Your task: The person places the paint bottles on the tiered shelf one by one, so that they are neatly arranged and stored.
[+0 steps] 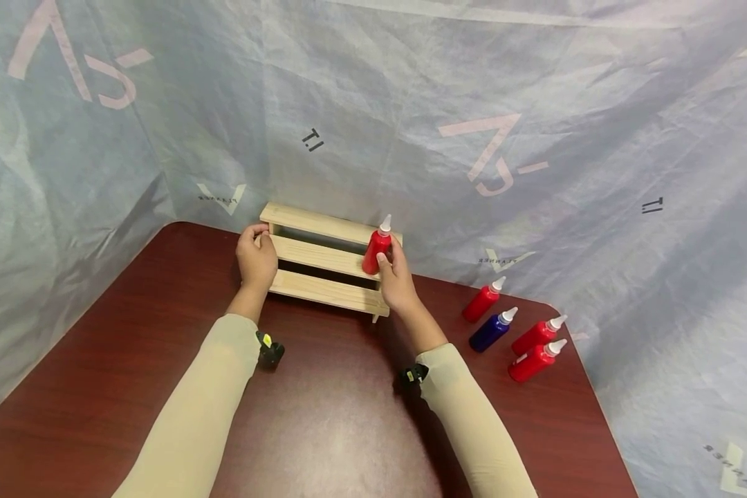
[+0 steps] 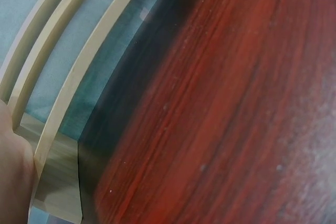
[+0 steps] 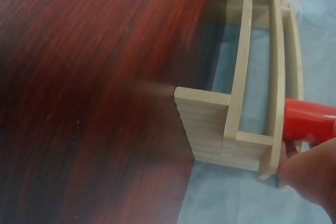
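A three-step pale wooden rack (image 1: pixel 316 254) stands near the back edge of the table. My left hand (image 1: pixel 257 257) grips the rack's left end, fingers curled at its edge; in the left wrist view only part of that hand (image 2: pixel 16 166) shows. My right hand (image 1: pixel 399 280) holds a red squeeze bottle (image 1: pixel 376 252) with a white pointed cap, upright at the right end of the middle step. In the right wrist view the bottle's base (image 3: pixel 307 120) meets the step, with the thumb and fingers around its side.
To the right on the dark red wooden table (image 1: pixel 324 415) stand more squeeze bottles: a red one (image 1: pixel 481 303), a blue one (image 1: pixel 490 333) and two further red ones (image 1: pixel 531 363) close together near the right edge. Grey printed sheeting (image 1: pixel 361 104) hangs behind and along the sides.
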Motion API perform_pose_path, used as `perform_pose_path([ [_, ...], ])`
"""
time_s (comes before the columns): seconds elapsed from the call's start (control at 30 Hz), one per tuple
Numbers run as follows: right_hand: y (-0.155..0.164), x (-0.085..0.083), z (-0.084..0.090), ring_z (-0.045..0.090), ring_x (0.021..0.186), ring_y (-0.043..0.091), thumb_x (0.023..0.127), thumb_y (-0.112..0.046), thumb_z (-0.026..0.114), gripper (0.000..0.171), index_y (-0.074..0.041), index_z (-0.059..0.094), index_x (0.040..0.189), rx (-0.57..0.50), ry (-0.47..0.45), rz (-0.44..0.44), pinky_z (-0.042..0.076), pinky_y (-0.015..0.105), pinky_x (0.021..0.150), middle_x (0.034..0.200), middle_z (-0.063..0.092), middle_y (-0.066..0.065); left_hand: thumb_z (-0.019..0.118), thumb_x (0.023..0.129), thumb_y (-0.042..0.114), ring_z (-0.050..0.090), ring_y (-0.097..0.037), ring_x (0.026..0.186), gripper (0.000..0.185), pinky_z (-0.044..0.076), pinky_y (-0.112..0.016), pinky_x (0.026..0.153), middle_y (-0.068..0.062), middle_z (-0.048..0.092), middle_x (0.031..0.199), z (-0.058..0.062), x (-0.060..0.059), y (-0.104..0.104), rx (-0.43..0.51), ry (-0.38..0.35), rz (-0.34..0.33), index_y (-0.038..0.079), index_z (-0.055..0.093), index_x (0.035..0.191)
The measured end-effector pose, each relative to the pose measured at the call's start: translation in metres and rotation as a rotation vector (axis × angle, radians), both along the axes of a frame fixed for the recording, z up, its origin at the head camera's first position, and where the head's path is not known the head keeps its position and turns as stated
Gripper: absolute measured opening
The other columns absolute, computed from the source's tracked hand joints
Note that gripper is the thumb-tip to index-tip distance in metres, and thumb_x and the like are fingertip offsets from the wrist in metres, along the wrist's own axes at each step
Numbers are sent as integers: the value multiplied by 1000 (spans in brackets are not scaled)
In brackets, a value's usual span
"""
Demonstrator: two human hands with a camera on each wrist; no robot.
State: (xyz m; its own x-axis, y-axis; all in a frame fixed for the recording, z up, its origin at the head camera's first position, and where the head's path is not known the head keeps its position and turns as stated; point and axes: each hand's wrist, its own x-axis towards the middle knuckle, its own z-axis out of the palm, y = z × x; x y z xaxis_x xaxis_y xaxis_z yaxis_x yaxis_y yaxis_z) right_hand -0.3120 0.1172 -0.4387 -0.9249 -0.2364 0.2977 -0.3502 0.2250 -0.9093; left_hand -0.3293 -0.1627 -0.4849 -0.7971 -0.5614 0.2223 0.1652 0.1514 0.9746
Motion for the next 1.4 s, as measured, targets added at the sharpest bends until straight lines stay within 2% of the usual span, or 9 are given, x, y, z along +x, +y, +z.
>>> perform_pose_path([
  [0.27,1,-1,-3,48,145,40,113,-8,42,53,-4,29,164,-3,29,25,38,56,125,153,49,26,48,110,9,55,-34,138,28,45,-47,116,-24,62,137,1,1,0,5,-3,1,-2,65,129],
  [0.5,2,1,-7,43,144,40,113,-10,40,56,-8,25,166,93,66,-21,39,57,123,155,40,25,48,110,9,55,-34,139,28,45,-46,117,-24,63,137,0,0,1,1,-11,3,-2,66,128],
  [0.6,2,1,-9,47,144,41,113,-8,40,58,-10,21,168,86,46,-26,39,57,123,157,42,25,48,110,10,56,-33,138,29,45,-46,116,-23,63,137,0,1,1,-2,-15,7,-2,66,129],
  [0.8,4,0,-11,53,138,43,112,-6,42,60,-10,21,167,45,35,-34,41,57,121,145,53,30,47,110,9,55,-33,139,29,45,-46,117,-24,63,137,0,0,0,-4,-15,4,-3,65,129],
  [1.2,3,2,-12,53,137,42,111,-7,45,58,-9,25,166,35,30,-66,42,57,121,144,54,29,48,110,9,54,-33,139,28,44,-46,118,-24,62,137,1,0,0,1,-12,2,-2,65,128],
  [1.3,4,1,-11,54,137,41,111,-5,42,58,-10,25,166,7,2,-67,44,56,119,145,54,29,47,110,10,54,-32,140,28,44,-46,118,-23,62,137,1,1,0,8,-14,-3,-2,65,129],
  [1.4,5,2,-9,54,136,40,112,-4,38,56,-10,26,166,-71,-55,-75,45,56,118,148,52,29,48,110,10,54,-32,140,27,44,-46,118,-23,62,137,0,1,1,9,-11,-6,-1,65,129],
])
